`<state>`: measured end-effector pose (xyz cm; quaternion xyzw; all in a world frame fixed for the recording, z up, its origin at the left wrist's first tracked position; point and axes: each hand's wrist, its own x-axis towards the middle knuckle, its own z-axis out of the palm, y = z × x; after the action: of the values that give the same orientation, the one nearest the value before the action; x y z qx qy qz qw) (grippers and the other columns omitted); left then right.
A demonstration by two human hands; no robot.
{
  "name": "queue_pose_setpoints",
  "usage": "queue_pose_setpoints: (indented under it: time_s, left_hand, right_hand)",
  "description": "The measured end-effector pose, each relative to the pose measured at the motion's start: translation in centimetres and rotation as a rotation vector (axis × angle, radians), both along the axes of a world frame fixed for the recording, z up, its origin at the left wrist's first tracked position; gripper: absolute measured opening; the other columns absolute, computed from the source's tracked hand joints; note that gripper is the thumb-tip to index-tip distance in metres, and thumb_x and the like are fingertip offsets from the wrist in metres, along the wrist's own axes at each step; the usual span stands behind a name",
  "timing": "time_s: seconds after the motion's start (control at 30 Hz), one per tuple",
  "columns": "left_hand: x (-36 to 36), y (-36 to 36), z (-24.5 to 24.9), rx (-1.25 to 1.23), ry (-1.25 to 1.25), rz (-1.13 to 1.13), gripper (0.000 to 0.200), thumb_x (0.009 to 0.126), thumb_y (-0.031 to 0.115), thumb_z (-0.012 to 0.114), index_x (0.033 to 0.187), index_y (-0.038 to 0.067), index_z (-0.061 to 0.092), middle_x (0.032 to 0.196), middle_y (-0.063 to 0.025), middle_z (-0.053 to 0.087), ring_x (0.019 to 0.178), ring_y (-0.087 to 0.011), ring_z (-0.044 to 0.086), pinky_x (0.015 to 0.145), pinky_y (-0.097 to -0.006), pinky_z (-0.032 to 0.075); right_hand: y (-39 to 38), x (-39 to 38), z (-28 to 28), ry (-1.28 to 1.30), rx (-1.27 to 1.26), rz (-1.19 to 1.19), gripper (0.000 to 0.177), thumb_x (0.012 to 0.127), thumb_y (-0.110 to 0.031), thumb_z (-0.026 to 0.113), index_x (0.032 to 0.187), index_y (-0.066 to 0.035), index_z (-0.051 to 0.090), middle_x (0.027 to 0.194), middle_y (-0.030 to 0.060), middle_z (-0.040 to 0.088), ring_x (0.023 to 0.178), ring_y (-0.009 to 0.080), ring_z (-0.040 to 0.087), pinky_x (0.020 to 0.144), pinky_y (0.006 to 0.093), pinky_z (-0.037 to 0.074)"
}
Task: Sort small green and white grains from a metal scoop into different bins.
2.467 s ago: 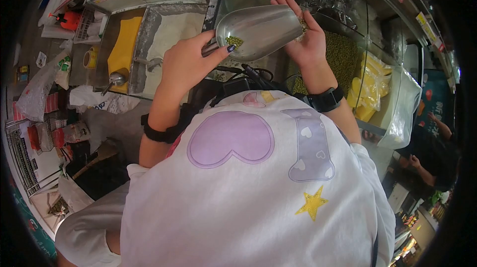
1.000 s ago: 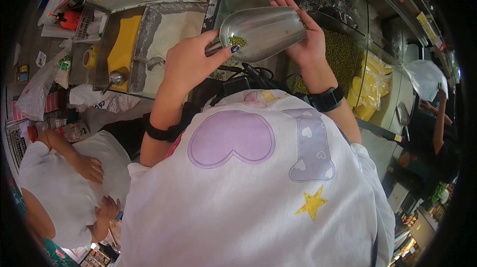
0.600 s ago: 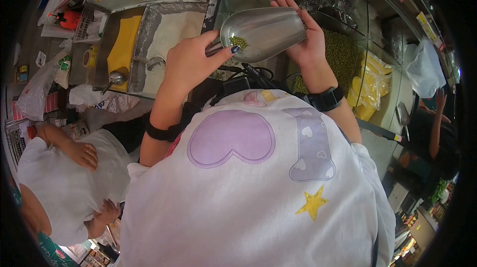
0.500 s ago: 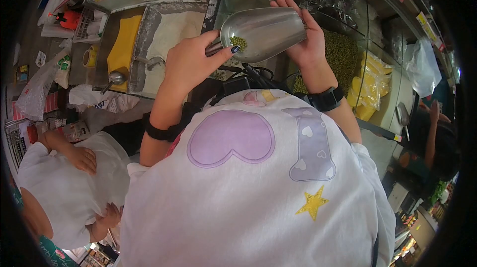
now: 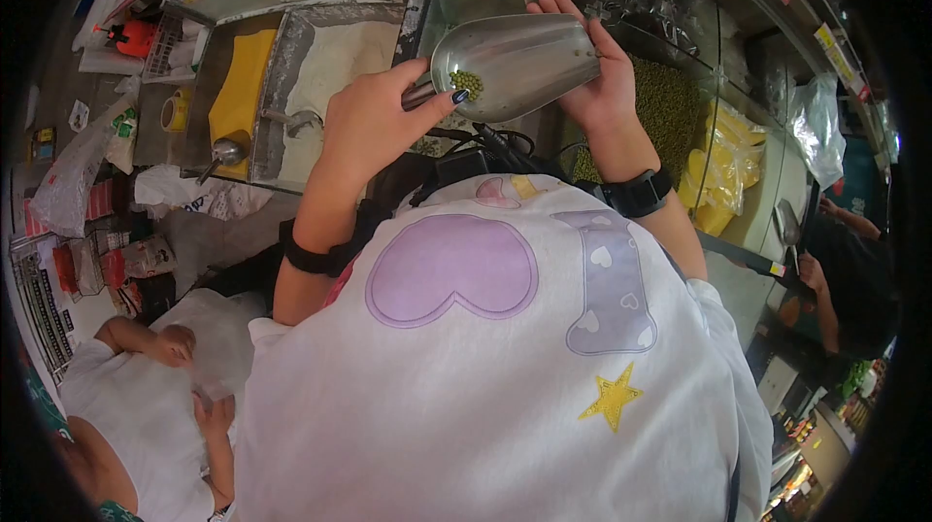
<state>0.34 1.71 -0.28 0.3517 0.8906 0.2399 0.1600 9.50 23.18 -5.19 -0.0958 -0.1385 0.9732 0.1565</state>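
A metal scoop [image 5: 524, 61] lies across both of my hands, tilted, with a small heap of green mung beans [image 5: 466, 86] near its handle end. My left hand [image 5: 374, 119] is closed around the handle, its thumb pressed along the scoop's back edge. At the wide mouth my right hand [image 5: 602, 80], palm turned up, holds the scoop from beneath. Its fingertips show past the far rim; the rest of those fingers is hidden behind the metal. Below and right of this hand is a bin of mung beans [image 5: 665, 104].
To the left stand bins of white powder [image 5: 340, 61] and yellow powder [image 5: 241, 85], each with a scoop. Yellow packets [image 5: 723, 163] and a clear plastic bag [image 5: 818, 129] are at right. A person in white [image 5: 146, 405] is near at left; another in dark clothing [image 5: 854, 279] is at right.
My hands and the scoop stay almost still. The person at left has moved lower in view, hands now on something pale. The person at right has brought a hand toward a metal scoop.
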Motion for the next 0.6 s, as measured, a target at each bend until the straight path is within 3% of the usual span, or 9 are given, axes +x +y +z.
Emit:
queue_pose_setpoints:
  time_s: [0.27, 0.33, 0.37, 0.43, 0.47, 0.53, 0.6]
  left_hand:
    - [0.1, 0.1, 0.1, -0.004, -0.011, 0.002, 0.042, 0.078, 0.034, 0.068, 0.112, 0.011, 0.062, 0.083, -0.0106, 0.067, 0.075, -0.0184, 0.065, 0.068, -0.0276, 0.047]
    - [0.2, 0.1, 0.0, -0.003, -0.012, 0.002, 0.042, 0.078, 0.034, 0.068, 0.112, 0.011, 0.062, 0.083, -0.0106, 0.067, 0.075, -0.0181, 0.065, 0.068, -0.0274, 0.047]
    - [0.2, 0.1, 0.0, 0.001, -0.011, 0.010, 0.042, 0.078, 0.034, 0.068, 0.112, 0.011, 0.062, 0.083, -0.0101, 0.067, 0.076, -0.0171, 0.065, 0.068, -0.0270, 0.047]
    - [0.1, 0.0, -0.4, 0.006, -0.010, 0.018, 0.042, 0.078, 0.034, 0.068, 0.112, 0.011, 0.062, 0.083, -0.0096, 0.067, 0.076, -0.0161, 0.065, 0.069, -0.0267, 0.047]
    - [0.0, -0.1, -0.9, 0.047, -0.023, 0.021, 0.040, 0.079, 0.033, 0.067, 0.112, 0.010, 0.062, 0.080, -0.0082, 0.066, 0.073, -0.0147, 0.063, 0.067, -0.0265, 0.046]
    - [0.0, -0.2, -1.1, 0.089, -0.035, 0.023, 0.039, 0.080, 0.032, 0.067, 0.111, 0.010, 0.063, 0.077, -0.0069, 0.066, 0.070, -0.0134, 0.061, 0.066, -0.0264, 0.045]
    - [0.2, -0.2, -0.7, 0.061, -0.073, 0.073, 0.036, 0.082, 0.031, 0.066, 0.109, 0.008, 0.063, 0.069, -0.0038, 0.060, 0.062, -0.0095, 0.052, 0.060, -0.0251, 0.040]
  right_hand:
    - [0.3, 0.0, -0.6, -0.038, 0.007, -0.019, 0.049, 0.098, -0.026, 0.022, 0.136, 0.002, 0.032, 0.138, 0.0163, 0.040, 0.133, 0.0308, 0.030, 0.110, 0.0431, 0.025]
    - [1.1, -0.1, -2.3, 0.387, -0.236, 0.208, 0.049, 0.098, -0.027, 0.024, 0.135, 0.003, 0.033, 0.138, 0.0166, 0.040, 0.132, 0.0306, 0.032, 0.110, 0.0430, 0.025]
    - [1.0, -0.1, -2.0, 0.387, -0.236, 0.208, 0.049, 0.098, -0.027, 0.024, 0.135, 0.003, 0.033, 0.138, 0.0166, 0.040, 0.132, 0.0306, 0.032, 0.110, 0.0430, 0.025]
    - [0.4, 0.0, -1.0, -0.120, -0.085, -0.070, 0.046, 0.098, -0.026, 0.026, 0.131, 0.003, 0.039, 0.133, 0.0159, 0.044, 0.125, 0.0300, 0.039, 0.108, 0.0411, 0.028]
    - [0.5, -0.1, -1.2, -0.119, -0.085, -0.070, 0.046, 0.098, -0.026, 0.026, 0.131, 0.003, 0.039, 0.133, 0.0159, 0.044, 0.125, 0.0300, 0.039, 0.108, 0.0411, 0.028]
    - [0.8, -0.2, -2.2, -0.544, -0.179, -0.168, 0.042, 0.099, -0.025, 0.028, 0.124, 0.005, 0.044, 0.124, 0.0158, 0.047, 0.115, 0.0284, 0.044, 0.104, 0.0397, 0.032]
    - [1.1, -0.2, -3.5, -0.569, -0.251, -0.203, 0.041, 0.099, -0.024, 0.027, 0.121, 0.005, 0.044, 0.121, 0.0157, 0.047, 0.112, 0.0277, 0.045, 0.103, 0.0397, 0.034]
